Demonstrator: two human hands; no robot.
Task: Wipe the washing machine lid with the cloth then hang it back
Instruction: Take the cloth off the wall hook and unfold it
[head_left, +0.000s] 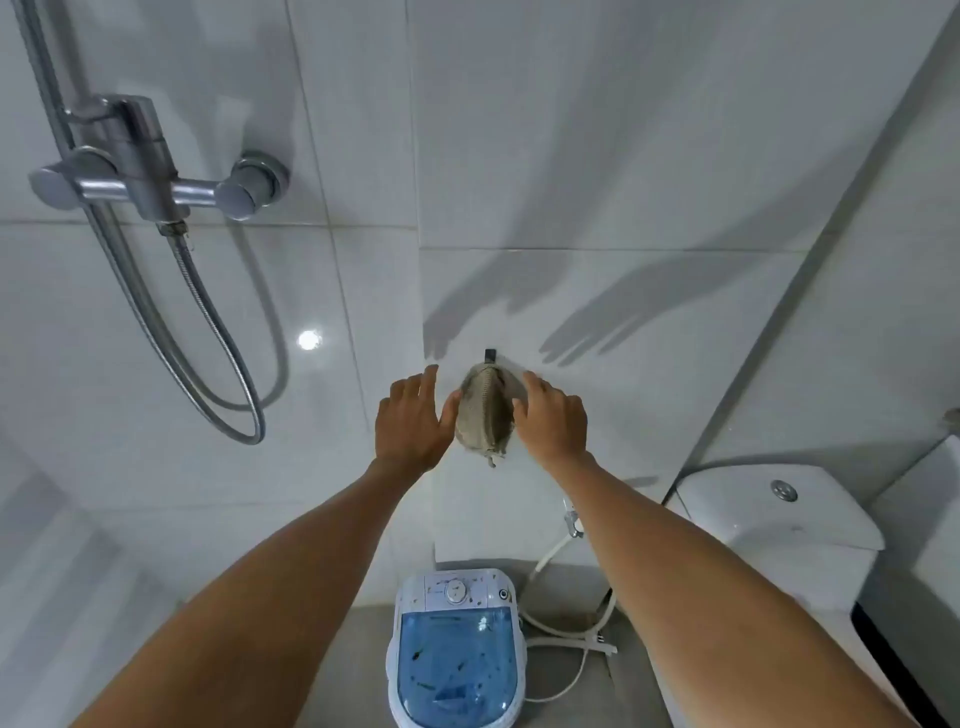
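While hands flank it — cloth (485, 413) hangs vertical.

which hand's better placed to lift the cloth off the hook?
Right, probably. The right hand already lies on the cloth with fingers near the hook; the left hand only flanks its left edge, fingers spread.

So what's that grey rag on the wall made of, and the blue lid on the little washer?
The cloth looks like soft woven or knitted fabric: matte grey-beige, folded, with a ribbed seam and a frayed tip. The washing machine lid looks like see-through blue plastic, smooth and glossy, with dark specks showing; whether they lie on or under it is unclear.
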